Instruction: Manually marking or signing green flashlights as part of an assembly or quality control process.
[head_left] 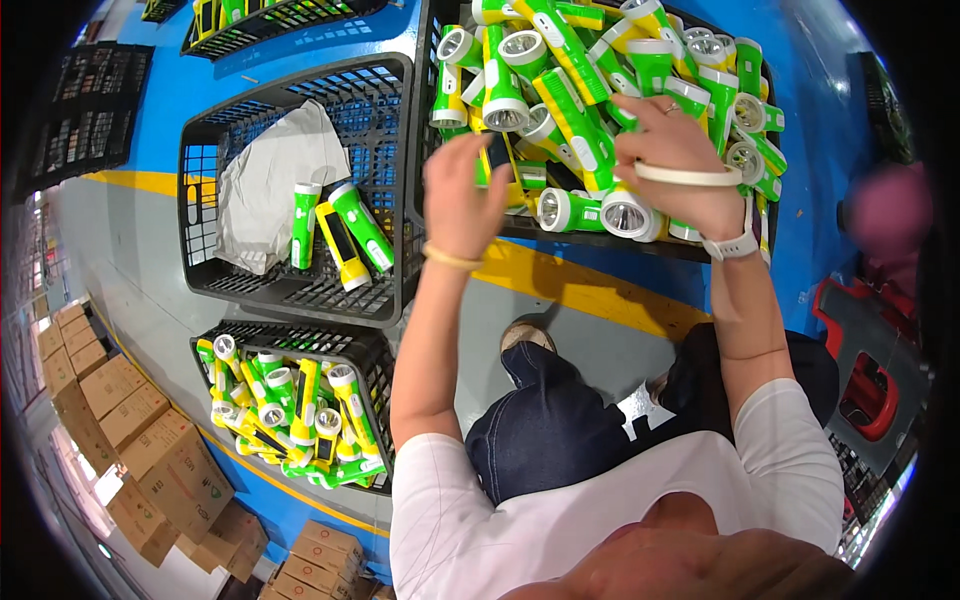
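Both of my hands reach into a black plastic crate heaped with several green and yellow flashlights. My left hand hovers at the crate's near left part, its fingers bent down toward a dark-sided flashlight; whether it grips it is hidden. My right hand lies flat on the pile with fingers spread, a white ring of tape around it and a white watch on the wrist. A flashlight lies just under its heel.
A second black crate to the left holds a crumpled grey sheet and three flashlights. A third crate below it is full of flashlights. Cardboard boxes are stacked at lower left. A red stool stands at right.
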